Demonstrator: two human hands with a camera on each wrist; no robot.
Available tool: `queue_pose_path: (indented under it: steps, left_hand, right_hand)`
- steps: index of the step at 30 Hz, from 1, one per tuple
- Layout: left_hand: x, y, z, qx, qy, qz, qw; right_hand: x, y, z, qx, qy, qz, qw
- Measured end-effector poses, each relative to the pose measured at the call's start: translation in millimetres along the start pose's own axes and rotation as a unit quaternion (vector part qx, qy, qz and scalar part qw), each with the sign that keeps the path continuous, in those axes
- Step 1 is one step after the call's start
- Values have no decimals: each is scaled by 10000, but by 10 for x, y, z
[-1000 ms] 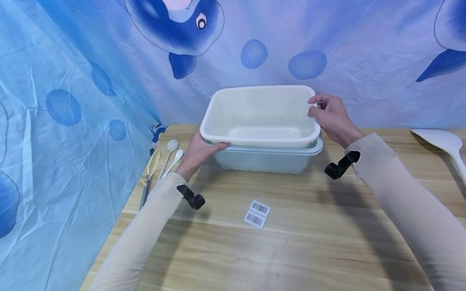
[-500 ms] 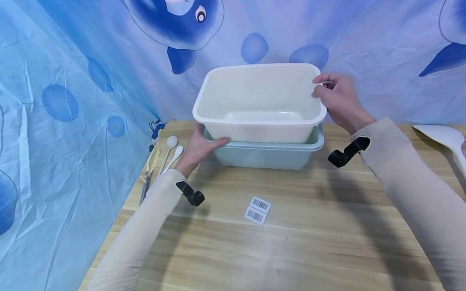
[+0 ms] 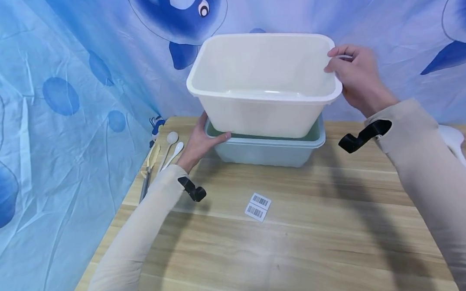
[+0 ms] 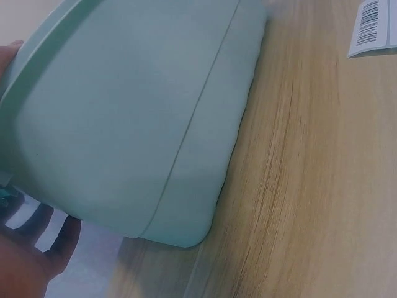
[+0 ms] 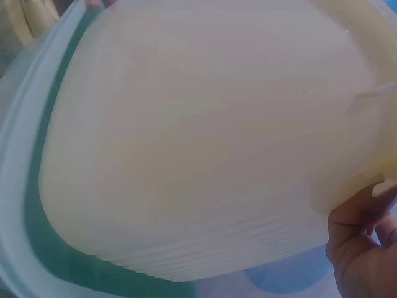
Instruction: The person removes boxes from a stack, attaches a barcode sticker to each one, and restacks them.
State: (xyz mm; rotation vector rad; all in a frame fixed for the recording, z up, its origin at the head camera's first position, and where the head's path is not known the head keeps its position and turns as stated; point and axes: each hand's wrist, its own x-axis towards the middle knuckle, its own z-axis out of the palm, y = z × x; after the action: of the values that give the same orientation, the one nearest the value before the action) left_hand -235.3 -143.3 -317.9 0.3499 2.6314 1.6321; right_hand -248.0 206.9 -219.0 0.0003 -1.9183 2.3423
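Our right hand (image 3: 356, 75) pinches the white tub (image 3: 255, 114) by its rim at three o'clock. Our left hand (image 3: 198, 143) grips the green tub (image 3: 264, 155) below, near nine o'clock. Held on just one side, the white tub could twist, slip and bump the green one.

On the desk (image 3: 300, 251) before me lie a barcode label (image 3: 258, 207) and two white spoons (image 3: 172, 138); blue cloth (image 3: 391, 21) hangs behind
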Motion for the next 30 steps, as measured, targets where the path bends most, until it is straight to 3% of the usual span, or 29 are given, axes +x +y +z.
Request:
queue_pose_path:
  steps: [4, 11, 16, 21, 28, 30]
  left_hand:
    - [-21, 11, 8, 30, -32, -72, 10000]
    - [200, -327, 1, 82, 28, -65, 9999]
    - [212, -308, 20, -119, -44, -28, 9999]
    - [158, -281, 38, 33, 7, -187, 9998]
    - [145, -287, 14, 141, 103, -240, 9996]
    - [149, -298, 3, 145, 118, -261, 9995]
  right_hand:
    - [-29, -91, -43, 173, 11, -45, 9998]
    - [-91, -236, -194, 356, 153, -211, 9990]
    - [-150, -286, -388, 521, 211, -231, 9982]
    - [-241, -324, -645, 530, 461, -306, 9971]
    - [-371, -361, -1024, 420, 459, -1123, 9917]
    - [-386, -384, -1129, 582, 421, -1146, 9908]
